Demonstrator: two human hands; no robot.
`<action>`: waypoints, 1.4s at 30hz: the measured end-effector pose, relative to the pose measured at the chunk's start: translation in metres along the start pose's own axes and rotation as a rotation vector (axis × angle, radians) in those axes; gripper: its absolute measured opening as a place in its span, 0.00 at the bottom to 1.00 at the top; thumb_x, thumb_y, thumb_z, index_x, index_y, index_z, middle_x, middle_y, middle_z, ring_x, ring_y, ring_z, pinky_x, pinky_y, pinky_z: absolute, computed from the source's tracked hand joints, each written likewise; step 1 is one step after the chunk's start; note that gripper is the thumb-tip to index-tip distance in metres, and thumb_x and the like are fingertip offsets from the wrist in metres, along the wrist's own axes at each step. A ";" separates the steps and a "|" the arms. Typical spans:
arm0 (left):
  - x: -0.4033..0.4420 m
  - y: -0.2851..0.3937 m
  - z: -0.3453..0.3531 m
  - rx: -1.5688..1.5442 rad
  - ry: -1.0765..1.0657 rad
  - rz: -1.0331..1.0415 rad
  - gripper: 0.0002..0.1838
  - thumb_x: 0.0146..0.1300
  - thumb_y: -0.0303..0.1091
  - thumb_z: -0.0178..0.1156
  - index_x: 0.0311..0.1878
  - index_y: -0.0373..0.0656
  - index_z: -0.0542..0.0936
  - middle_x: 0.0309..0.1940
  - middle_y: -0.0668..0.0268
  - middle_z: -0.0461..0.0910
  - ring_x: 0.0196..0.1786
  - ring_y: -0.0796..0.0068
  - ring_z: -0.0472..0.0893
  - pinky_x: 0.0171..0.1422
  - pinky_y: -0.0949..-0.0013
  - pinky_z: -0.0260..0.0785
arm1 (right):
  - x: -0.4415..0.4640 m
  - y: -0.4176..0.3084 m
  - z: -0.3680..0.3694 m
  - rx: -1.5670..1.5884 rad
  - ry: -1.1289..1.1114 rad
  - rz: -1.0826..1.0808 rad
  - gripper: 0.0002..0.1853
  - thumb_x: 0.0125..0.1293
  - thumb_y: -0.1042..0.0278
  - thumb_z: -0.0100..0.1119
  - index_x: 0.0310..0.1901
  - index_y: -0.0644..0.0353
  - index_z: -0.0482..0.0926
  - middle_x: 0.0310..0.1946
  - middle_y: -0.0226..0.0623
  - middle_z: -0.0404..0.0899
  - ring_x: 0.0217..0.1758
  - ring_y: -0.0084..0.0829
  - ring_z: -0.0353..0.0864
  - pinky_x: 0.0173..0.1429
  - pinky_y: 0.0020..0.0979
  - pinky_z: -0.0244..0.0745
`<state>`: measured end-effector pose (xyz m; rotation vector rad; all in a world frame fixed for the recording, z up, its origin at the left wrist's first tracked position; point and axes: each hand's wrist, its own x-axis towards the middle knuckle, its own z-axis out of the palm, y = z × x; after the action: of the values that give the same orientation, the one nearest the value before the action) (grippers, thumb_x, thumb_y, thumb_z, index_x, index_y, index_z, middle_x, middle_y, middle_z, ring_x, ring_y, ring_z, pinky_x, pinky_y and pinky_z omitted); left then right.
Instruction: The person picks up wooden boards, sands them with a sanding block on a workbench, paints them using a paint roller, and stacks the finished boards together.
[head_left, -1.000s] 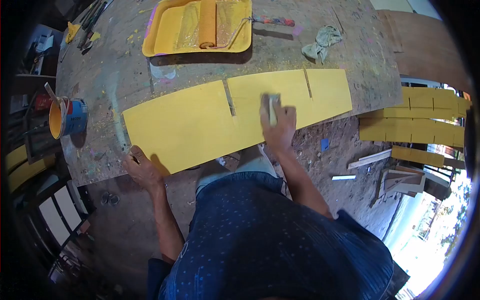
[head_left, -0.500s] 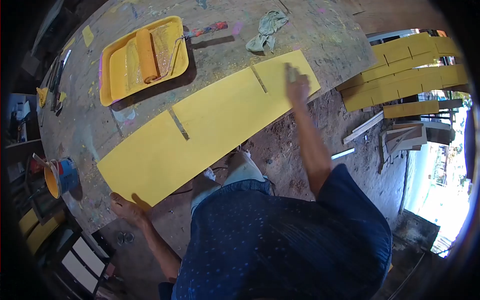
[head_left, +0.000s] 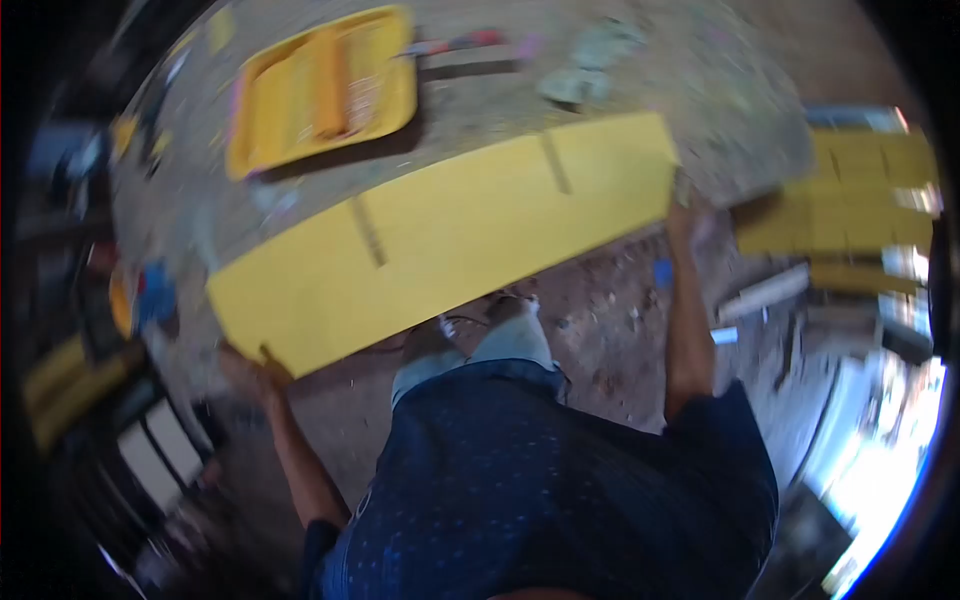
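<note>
A long yellow board [head_left: 450,220] with two narrow slots lies slanted along the near edge of the worktable. At its lower left corner is my left hand [head_left: 255,372], gripping the edge. My right hand [head_left: 688,203] is at the board's right end, smeared by motion; a small sanding block or pad seems to be in or beside it, but its fingers are too blurred to make out. Beyond the board sits a yellow paint tray [head_left: 405,80] holding an orange roller [head_left: 328,85].
A crumpled pale cloth [head_left: 590,65] lies on the worktable [head_left: 480,110] at the back. A blue paint can [head_left: 155,292] stands at the left edge. More yellow boards [head_left: 850,190] are stacked at the right, near wood scraps [head_left: 765,292] on the ground.
My right hand has moved from the board's face to its right end. My left hand stays at the lower left corner. The whole view has shifted and is blurred.
</note>
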<state>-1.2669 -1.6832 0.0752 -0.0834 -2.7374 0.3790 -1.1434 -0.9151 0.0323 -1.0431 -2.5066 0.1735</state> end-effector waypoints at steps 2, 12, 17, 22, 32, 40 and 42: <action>0.011 0.004 -0.020 -0.389 -0.107 -0.357 0.32 0.66 0.53 0.55 0.60 0.35 0.70 0.57 0.47 0.73 0.59 0.47 0.72 0.64 0.54 0.64 | 0.001 -0.075 -0.007 0.048 -0.068 -0.032 0.13 0.61 0.61 0.65 0.42 0.61 0.84 0.34 0.46 0.82 0.35 0.45 0.81 0.41 0.44 0.75; 0.062 0.053 -0.081 -0.871 -0.027 -0.687 0.49 0.69 0.75 0.28 0.37 0.29 0.74 0.35 0.46 0.74 0.40 0.48 0.74 0.51 0.51 0.64 | -0.158 -0.502 -0.062 0.638 -0.403 -0.690 0.21 0.58 0.63 0.62 0.54 0.52 0.78 0.50 0.41 0.78 0.55 0.46 0.75 0.54 0.48 0.71; 0.048 0.058 -0.072 -0.815 -0.083 -0.673 0.50 0.68 0.76 0.27 0.36 0.28 0.74 0.35 0.47 0.72 0.41 0.47 0.72 0.51 0.50 0.63 | -0.047 -0.229 0.083 0.220 0.014 -0.366 0.18 0.59 0.56 0.67 0.46 0.59 0.83 0.39 0.49 0.83 0.43 0.51 0.80 0.51 0.47 0.75; 0.031 0.056 -0.077 -0.948 -0.153 -0.774 0.51 0.68 0.76 0.25 0.38 0.28 0.75 0.34 0.51 0.74 0.40 0.53 0.75 0.49 0.52 0.66 | 0.024 -0.151 0.008 -0.171 -0.203 0.269 0.25 0.73 0.47 0.50 0.63 0.52 0.77 0.42 0.52 0.83 0.51 0.50 0.82 0.54 0.46 0.77; 0.028 0.022 -0.062 -1.883 -0.415 -1.057 0.55 0.64 0.80 0.24 0.50 0.30 0.77 0.30 0.69 0.79 0.33 0.83 0.78 0.40 0.78 0.72 | -0.275 -0.537 -0.076 0.795 -0.484 -1.034 0.21 0.59 0.59 0.65 0.54 0.53 0.79 0.41 0.45 0.77 0.44 0.45 0.76 0.48 0.48 0.68; 0.029 0.043 -0.040 -1.496 -0.188 -0.954 0.54 0.68 0.75 0.22 0.52 0.26 0.75 0.43 0.48 0.75 0.52 0.55 0.76 0.62 0.57 0.64 | -0.225 -0.571 0.006 0.713 -0.214 -0.854 0.15 0.58 0.63 0.65 0.47 0.54 0.83 0.32 0.46 0.76 0.37 0.47 0.76 0.48 0.47 0.70; 0.027 0.046 -0.037 -1.435 -0.132 -0.929 0.54 0.68 0.75 0.22 0.51 0.26 0.76 0.44 0.48 0.74 0.54 0.53 0.75 0.63 0.55 0.63 | -0.258 -0.615 -0.068 0.767 -0.258 -0.981 0.19 0.53 0.60 0.68 0.47 0.55 0.81 0.32 0.48 0.72 0.36 0.48 0.74 0.43 0.48 0.68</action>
<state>-1.2776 -1.6270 0.1047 0.7916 -2.1990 -1.7772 -1.3514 -1.5366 0.1740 0.5348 -2.4847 0.8898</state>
